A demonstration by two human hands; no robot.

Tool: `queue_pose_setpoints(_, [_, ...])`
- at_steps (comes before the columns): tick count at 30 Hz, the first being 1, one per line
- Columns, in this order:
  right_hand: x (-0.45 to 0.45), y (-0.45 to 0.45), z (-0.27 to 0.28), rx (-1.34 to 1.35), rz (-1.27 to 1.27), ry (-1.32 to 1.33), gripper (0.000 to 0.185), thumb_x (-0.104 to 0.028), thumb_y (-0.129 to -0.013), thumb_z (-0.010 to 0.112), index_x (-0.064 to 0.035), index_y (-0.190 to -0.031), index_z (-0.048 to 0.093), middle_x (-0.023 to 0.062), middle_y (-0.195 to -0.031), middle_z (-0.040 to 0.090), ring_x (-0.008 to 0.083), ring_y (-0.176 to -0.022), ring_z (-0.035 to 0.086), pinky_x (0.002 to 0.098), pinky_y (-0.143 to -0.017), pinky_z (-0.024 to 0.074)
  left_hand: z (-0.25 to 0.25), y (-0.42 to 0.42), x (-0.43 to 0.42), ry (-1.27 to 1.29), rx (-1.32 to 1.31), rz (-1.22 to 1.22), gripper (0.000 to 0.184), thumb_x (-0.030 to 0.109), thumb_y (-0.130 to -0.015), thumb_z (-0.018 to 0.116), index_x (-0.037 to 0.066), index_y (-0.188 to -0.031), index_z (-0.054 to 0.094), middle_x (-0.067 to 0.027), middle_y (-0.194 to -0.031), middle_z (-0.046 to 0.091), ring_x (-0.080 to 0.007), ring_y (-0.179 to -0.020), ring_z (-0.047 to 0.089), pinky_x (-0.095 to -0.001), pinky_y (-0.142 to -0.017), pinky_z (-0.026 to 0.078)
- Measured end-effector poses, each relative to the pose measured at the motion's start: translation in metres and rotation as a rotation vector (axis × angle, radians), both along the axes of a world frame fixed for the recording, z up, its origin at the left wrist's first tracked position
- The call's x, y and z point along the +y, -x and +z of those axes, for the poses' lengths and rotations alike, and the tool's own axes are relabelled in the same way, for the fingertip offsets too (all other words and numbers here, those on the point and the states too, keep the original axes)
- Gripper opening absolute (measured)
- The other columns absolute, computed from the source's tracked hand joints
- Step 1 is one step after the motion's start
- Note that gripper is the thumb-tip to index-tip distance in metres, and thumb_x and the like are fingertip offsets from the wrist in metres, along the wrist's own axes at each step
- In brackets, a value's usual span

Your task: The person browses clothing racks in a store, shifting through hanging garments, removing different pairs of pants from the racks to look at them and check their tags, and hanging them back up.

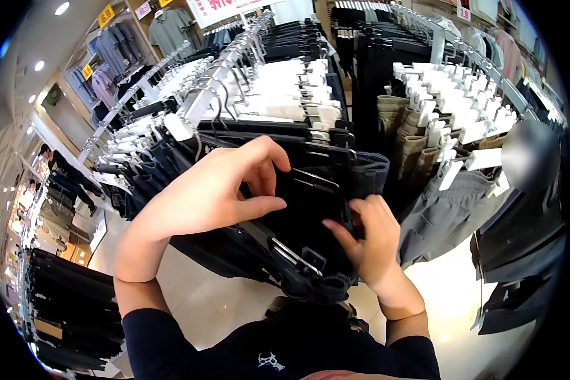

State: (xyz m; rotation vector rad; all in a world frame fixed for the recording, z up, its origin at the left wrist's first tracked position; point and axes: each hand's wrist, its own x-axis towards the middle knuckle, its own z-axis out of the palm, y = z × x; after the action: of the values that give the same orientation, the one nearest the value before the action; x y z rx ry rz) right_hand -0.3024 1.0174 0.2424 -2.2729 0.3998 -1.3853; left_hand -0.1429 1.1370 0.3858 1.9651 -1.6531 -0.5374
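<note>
Black trousers [310, 215] hang on clip hangers at the front end of a rack. Above them on the left, my left hand [234, 183] has its thumb and fingers apart, with nothing between them. My right hand [370, 231] is at the right side of the trousers, thumb and fingers bent around a dark edge near a hanger clip. A black hanger [313, 180] with a metal bar lies between my hands. Nearer my body, a second hanger [291, 253] with a metal bar is tilted over dark fabric.
White hangers [266, 92] fill the rack behind. On the right, another rack holds grey shorts [446, 209] and brown trousers [411, 139]. Dark clothes [69, 304] hang at the lower left. A person [66, 171] stands in the left background.
</note>
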Motion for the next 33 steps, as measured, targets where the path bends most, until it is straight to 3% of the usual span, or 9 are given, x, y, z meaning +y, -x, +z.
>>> queue_pose_setpoints(1, [-0.004,-0.001,-0.002,0.0,-0.013,0.0,0.028,-0.007,-0.062,0.075,-0.0015,-0.081,0.055,0.0098,-0.07,0.049,0.0274,-0.064,0.05,0.0318,-0.054,0.0422,0.001,0.001,-0.003,0.0,0.0,-0.013,0.036,0.002,-0.071,0.068,0.006,-0.104,0.054,-0.005,-0.077,0.058,-0.0142,-0.07,0.06,-0.0228,-0.054,0.046])
queue_pose_setpoints(4, [-0.013,-0.004,-0.006,-0.089,0.071,-0.053,0.019,-0.001,-0.065,0.07,0.0,-0.078,0.057,0.0115,-0.073,0.051,0.0298,-0.063,0.052,0.033,-0.056,0.0434,0.004,0.003,-0.011,0.297,-0.655,-0.23,0.056,0.012,-0.054,0.078,0.007,-0.106,0.056,-0.0071,-0.09,0.055,-0.0214,-0.081,0.056,-0.0292,-0.066,0.047])
queue_pose_setpoints(7, [-0.019,-0.004,0.003,-0.192,0.096,-0.034,0.017,0.004,-0.066,0.067,0.0015,-0.079,0.057,0.012,-0.074,0.05,0.0267,-0.06,0.052,0.0297,-0.053,0.0422,0.009,0.003,-0.025,0.377,-0.826,-0.437,0.051,0.014,-0.053,0.078,0.005,-0.1,0.059,-0.0084,-0.094,0.056,-0.0275,-0.084,0.056,-0.0328,-0.071,0.048])
queue_pose_setpoints(13, [-0.024,0.001,0.02,-0.293,0.076,0.05,0.013,0.004,-0.072,0.064,0.0017,-0.083,0.058,0.0108,-0.08,0.055,0.0213,-0.064,0.056,0.0252,-0.056,0.0438,0.003,0.01,-0.047,0.295,-0.652,-0.428,0.03,0.017,-0.074,0.069,0.001,-0.093,0.052,-0.0115,-0.079,0.059,-0.0285,-0.074,0.059,-0.0335,-0.068,0.048])
queue_pose_setpoints(15, [-0.026,-0.002,0.021,-0.333,0.105,0.091,0.013,0.004,-0.073,0.064,0.0021,-0.084,0.058,0.0108,-0.081,0.057,0.0207,-0.066,0.056,0.0239,-0.057,0.044,0.006,0.012,-0.051,0.224,-0.392,-0.32,0.03,0.017,-0.076,0.068,0.002,-0.095,0.051,-0.0111,-0.074,0.059,-0.0235,-0.071,0.06,-0.0306,-0.066,0.047])
queue_pose_setpoints(19, [-0.021,-0.001,0.022,-0.354,0.111,-0.121,0.007,0.001,-0.079,0.06,0.0018,-0.086,0.058,0.0055,-0.071,0.056,0.0082,-0.057,0.048,0.0194,-0.054,0.0394,0.015,0.009,-0.059,0.23,-0.336,-0.381,0.034,0.02,-0.078,0.068,0.002,-0.1,0.049,-0.0078,-0.069,0.057,-0.0182,-0.064,0.056,-0.0281,-0.062,0.045])
queue_pose_setpoints(23, [-0.019,0.0,0.023,-0.36,0.151,-0.41,0.01,-0.003,-0.084,0.057,0.0002,-0.092,0.052,-0.0013,-0.073,0.051,0.0035,-0.063,0.044,0.0168,-0.057,0.0365,0.022,0.002,-0.046,0.29,-0.486,-0.396,0.032,0.027,-0.08,0.064,0.002,-0.099,0.056,-0.0106,-0.074,0.061,-0.0213,-0.067,0.059,-0.0291,-0.063,0.047])
queue_pose_setpoints(27, [-0.022,0.004,0.034,-0.237,0.219,-0.311,0.023,0.0,-0.079,0.062,0.0001,-0.097,0.048,0.0033,-0.08,0.056,0.0083,-0.075,0.051,0.0202,-0.071,0.0412,0.021,-0.008,0.002,0.626,-0.651,-0.282,0.02,0.019,-0.081,0.062,0.001,-0.089,0.061,-0.0103,-0.076,0.064,-0.0203,-0.071,0.062,-0.0278,-0.064,0.048])
queue_pose_setpoints(33, [-0.007,0.001,0.074,0.202,0.055,0.047,0.051,-0.014,-0.064,0.078,-0.0041,-0.105,0.048,0.0137,-0.069,0.057,0.0262,-0.059,0.056,0.0274,-0.057,0.0448,0.022,-0.056,0.09,0.725,-0.473,0.216,0.017,0.01,-0.087,0.049,-0.002,-0.086,0.061,-0.0064,-0.073,0.062,-0.0123,-0.068,0.06,-0.0232,-0.063,0.045])
